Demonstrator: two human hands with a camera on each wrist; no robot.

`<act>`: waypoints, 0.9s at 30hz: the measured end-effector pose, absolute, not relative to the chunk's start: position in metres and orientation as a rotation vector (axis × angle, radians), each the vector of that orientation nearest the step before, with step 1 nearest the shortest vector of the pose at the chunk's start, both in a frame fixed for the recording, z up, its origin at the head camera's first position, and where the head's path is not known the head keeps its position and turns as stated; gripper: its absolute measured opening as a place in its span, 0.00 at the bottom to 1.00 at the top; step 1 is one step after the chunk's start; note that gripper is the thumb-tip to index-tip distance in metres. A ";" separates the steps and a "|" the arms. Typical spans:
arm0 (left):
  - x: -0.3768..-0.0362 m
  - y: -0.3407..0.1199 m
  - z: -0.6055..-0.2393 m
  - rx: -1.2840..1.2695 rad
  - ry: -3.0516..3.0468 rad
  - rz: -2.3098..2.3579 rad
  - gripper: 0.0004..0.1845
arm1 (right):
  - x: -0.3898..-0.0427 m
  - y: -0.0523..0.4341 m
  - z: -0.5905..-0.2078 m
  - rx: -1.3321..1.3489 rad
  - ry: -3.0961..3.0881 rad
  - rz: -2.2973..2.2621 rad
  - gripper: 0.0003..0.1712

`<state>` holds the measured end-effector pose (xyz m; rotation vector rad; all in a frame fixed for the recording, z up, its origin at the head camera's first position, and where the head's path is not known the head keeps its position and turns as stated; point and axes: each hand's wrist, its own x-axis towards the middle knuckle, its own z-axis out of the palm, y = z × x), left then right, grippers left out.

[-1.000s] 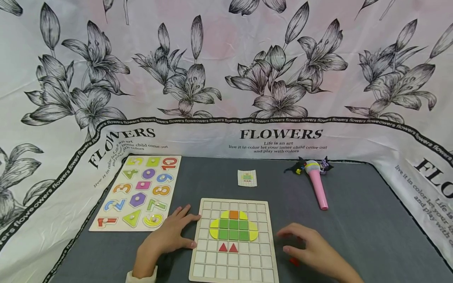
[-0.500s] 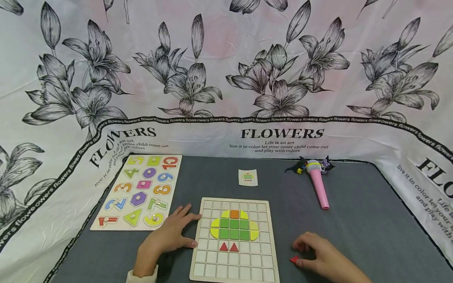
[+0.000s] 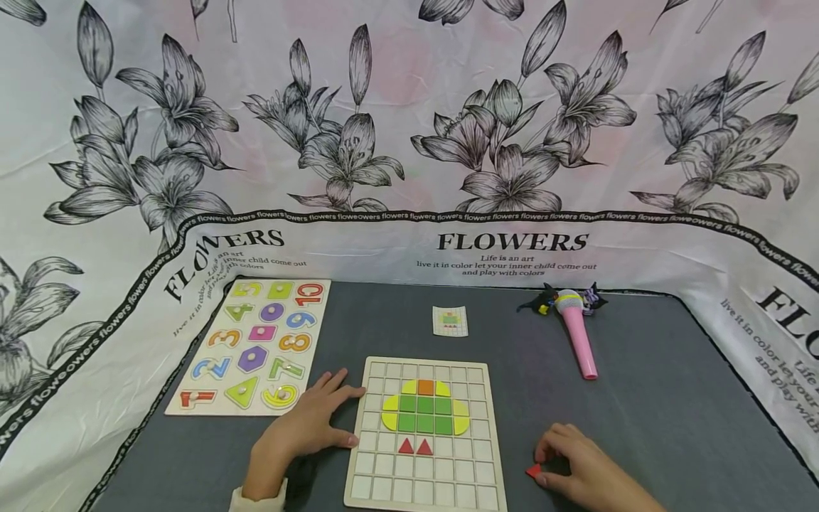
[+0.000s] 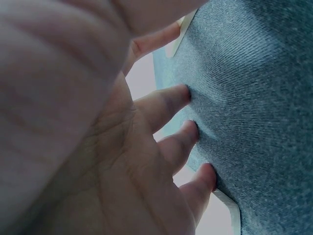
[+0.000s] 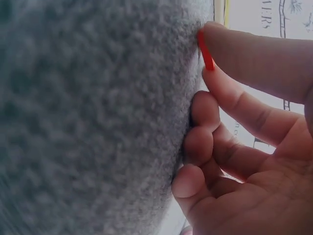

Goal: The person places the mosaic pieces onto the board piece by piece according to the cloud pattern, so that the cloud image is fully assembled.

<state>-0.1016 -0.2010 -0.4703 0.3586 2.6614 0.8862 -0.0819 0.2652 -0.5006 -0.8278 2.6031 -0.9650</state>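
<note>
Right hand [image 3: 585, 466] curled low on the grey felt tabletop [image 3: 640, 398], grip pinching a thin red piece [image 3: 533, 470] just right of the wooden grid board [image 3: 425, 491]. Left hand [image 3: 307, 427] flat and relaxed, fingertips against the board's left edge. Likely to slip — flat, slick tile on fuzzy cloth, scant edge to catch. Could also nudge the loose green, yellow and orange tiles [image 3: 425, 414] — smooth, shallowly seated.

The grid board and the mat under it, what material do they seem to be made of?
The grid board looks like pale, unpainted wood or plywood, matte, with a raised rim, though the grain is too small to confirm. The mat looks like grey woven fabric: the wrist views show a fuzzy, ribbed texture.
</note>
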 end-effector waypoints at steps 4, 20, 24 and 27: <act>-0.102 -0.202 -0.471 0.352 2.662 0.885 0.41 | -0.082 0.263 -0.502 -0.889 2.617 -0.993 0.14; -0.103 -0.201 -0.474 0.331 2.673 0.855 0.42 | -0.087 0.237 -0.491 -0.938 2.578 -1.304 0.13; -0.103 -0.201 -0.473 0.333 2.671 0.860 0.42 | -0.091 0.225 -0.482 -0.958 2.564 -1.308 0.12; -0.103 -0.201 -0.472 0.335 2.669 0.865 0.42 | -0.095 0.215 -0.475 -0.936 2.521 -1.292 0.08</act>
